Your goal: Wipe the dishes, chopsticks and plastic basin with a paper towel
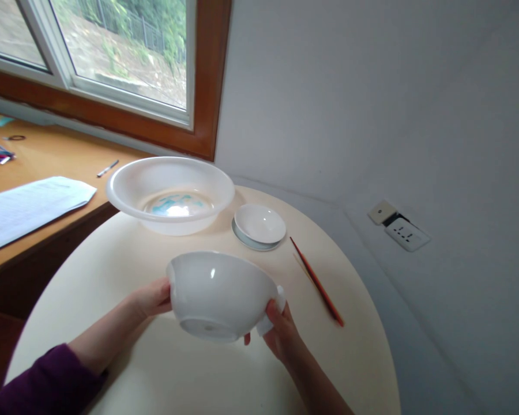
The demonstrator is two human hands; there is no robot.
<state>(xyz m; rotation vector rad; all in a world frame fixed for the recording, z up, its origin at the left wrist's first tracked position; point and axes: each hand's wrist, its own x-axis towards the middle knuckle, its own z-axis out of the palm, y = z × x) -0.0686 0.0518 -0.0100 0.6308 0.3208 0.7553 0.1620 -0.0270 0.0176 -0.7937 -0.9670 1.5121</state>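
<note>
A large white bowl [222, 294] is held up over the round table, tilted so that its outer side and foot ring face me. My left hand [153, 297] grips its left rim, with the fingertips partly hidden behind the bowl. On the lower right side, my right hand [283, 328] is closed around the bowl's edge. A crumpled white piece, like a tissue or cloth [266, 325], is pinched between that hand and the bowl. Beyond the bowl, a small white dish [260, 223] rests on a pale greenish plate [246, 241].
A translucent plastic basin [170, 222] with a blue pattern showing in its bottom stands at the back. Reddish-brown chopsticks [318, 282] lie on the right of the round table [190, 380]. Papers [34, 204] and a pen [108, 168] lie on the wooden desk at left. A wall socket [407, 233] is at right.
</note>
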